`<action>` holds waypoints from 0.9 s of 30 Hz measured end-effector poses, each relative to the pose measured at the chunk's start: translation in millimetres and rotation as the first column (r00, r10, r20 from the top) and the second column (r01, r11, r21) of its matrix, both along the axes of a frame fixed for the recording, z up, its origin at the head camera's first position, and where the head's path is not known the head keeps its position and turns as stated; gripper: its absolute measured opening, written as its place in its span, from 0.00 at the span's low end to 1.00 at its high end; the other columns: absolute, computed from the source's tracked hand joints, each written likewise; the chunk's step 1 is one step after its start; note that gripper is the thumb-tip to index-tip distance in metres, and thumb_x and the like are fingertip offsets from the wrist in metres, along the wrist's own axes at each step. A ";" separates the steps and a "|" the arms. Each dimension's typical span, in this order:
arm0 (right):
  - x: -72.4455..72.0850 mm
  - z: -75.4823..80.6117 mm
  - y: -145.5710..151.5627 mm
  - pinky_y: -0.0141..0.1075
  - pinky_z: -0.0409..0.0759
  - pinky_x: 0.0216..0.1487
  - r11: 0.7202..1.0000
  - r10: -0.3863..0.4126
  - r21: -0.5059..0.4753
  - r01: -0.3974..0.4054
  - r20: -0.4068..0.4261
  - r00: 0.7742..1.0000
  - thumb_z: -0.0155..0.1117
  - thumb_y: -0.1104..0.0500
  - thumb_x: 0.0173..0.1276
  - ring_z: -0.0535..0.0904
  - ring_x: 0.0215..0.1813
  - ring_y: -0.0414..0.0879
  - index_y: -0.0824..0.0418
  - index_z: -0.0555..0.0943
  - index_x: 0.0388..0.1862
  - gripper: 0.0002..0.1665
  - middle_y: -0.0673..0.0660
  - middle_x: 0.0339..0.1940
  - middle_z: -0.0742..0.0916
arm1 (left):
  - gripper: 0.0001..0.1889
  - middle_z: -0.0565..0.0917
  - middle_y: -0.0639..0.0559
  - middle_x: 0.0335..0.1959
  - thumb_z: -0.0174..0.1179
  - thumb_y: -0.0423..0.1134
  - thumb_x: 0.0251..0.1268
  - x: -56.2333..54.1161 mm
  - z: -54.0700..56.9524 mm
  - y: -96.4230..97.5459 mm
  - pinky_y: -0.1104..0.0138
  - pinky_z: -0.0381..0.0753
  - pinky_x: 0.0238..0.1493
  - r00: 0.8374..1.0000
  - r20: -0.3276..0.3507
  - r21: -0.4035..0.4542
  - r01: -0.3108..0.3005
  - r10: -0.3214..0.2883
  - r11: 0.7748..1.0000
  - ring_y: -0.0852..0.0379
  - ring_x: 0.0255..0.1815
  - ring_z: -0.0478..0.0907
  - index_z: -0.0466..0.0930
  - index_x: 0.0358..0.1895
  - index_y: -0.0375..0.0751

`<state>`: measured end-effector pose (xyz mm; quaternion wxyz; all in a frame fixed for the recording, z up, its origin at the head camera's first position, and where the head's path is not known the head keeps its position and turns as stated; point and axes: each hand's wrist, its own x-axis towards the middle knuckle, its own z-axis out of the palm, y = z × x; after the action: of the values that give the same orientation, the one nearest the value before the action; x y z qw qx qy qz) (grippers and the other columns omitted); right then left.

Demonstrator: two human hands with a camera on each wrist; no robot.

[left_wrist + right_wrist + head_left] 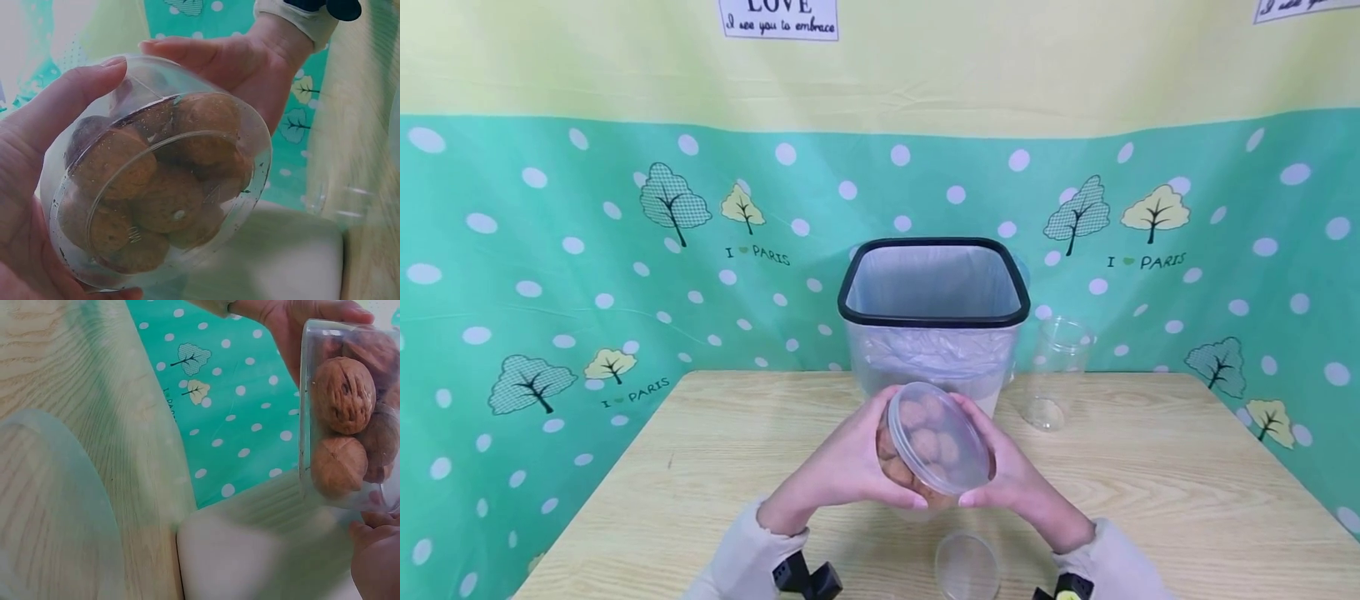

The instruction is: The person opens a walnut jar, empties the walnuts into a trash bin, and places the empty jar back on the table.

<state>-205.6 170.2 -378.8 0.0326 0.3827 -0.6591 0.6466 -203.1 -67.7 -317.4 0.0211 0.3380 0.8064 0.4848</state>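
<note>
Both hands hold a clear plastic jar (250, 181) filled with walnuts (344, 395), capped by a translucent lid (942, 440) and tilted in front of the bin. My left hand (859, 460) grips the jar's left side; in the left wrist view its thumb lies along the wall. On the other side my right hand (1009, 468) clasps the jar near the lid, its thumb toward me. The right wrist view shows the right hand (381, 556) only partly at the lower right edge, below the jar.
Behind the hands stands a bin (934, 322) with a black rim and a clear liner bag. A clear jar (1054, 375) without a lid stands to its right. Near me a round translucent lid (967, 568) lies on the wooden table (737, 450). A printed green curtain (820, 308) hangs behind.
</note>
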 end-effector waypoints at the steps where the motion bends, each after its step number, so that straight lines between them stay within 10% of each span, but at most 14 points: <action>1: -0.5 0.1 -0.1 0.23 0.55 0.65 1.000 -0.009 0.013 0.010 -0.006 1.000 0.75 0.48 0.50 0.57 0.70 0.34 0.72 0.48 0.73 0.64 0.57 0.74 0.61 | 0.56 0.71 0.63 0.58 0.82 0.45 0.25 -0.6 -0.2 -0.7 0.58 0.67 0.62 1.000 -0.005 -0.005 0.001 -0.001 1.000 0.62 0.58 0.70 0.58 0.66 0.51; 7: -4.0 0.4 -1.9 0.24 0.56 0.65 0.998 -0.017 0.052 0.017 -0.014 1.000 0.77 0.52 0.47 0.58 0.69 0.35 0.70 0.49 0.73 0.64 0.70 0.72 0.58 | 0.56 0.72 0.61 0.58 0.82 0.43 0.26 -4.7 -0.6 -5.5 0.59 0.68 0.62 0.999 -0.022 -0.006 0.030 -0.031 1.000 0.60 0.58 0.70 0.58 0.67 0.51; 27: -5.5 -4.4 -2.1 0.25 0.53 0.68 0.993 0.118 -0.020 -0.119 -0.023 0.993 0.76 0.53 0.49 0.56 0.71 0.37 0.73 0.45 0.73 0.65 0.49 0.75 0.59 | 0.57 0.70 0.60 0.60 0.81 0.43 0.28 -7.9 3.2 -10.6 0.60 0.66 0.64 0.994 0.008 -0.063 0.106 -0.106 0.992 0.60 0.60 0.68 0.55 0.69 0.50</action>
<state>-211.1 168.1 -383.1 0.0056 0.4280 -0.6278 0.6501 -211.0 -78.3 -314.2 0.0595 0.3782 0.8023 0.4579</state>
